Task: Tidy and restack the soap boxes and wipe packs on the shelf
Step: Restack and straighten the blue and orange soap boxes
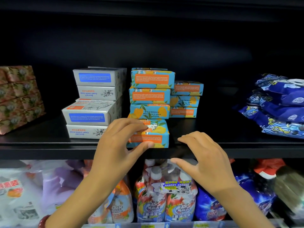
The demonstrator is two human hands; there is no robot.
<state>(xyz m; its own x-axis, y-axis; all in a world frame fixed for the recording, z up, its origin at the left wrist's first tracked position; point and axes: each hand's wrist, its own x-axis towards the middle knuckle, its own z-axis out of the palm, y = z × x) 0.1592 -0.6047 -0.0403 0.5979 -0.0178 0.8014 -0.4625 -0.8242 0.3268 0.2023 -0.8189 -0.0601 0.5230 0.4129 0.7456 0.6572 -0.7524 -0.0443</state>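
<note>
The left hand is grasping one blue and orange soap box at the front of the shelf. Its fingers lie over the top of the box and its thumb presses the front, low down. The right hand is released and holds nothing. Its fingers are bent a little, with the tips by the shelf edge, just to the right of the box. Right behind the left hand's fingers stands the tall blue stack, and it looks a bit crooked. Behind the right hand is the short blue stack. To the left of the left hand are the white soap boxes, also piled unevenly, and further left sit the flowery packs. Far to the right of the right hand lie the blue wipe packs. Under both hands are bottles on a lower shelf. The step now looks like picking up this loose box to put it back with its own kind. Next, the box likely needs lifting and setting flat on a blue stack, with edges lined up. The free right hand could steady the stack so it does not tip.
</note>
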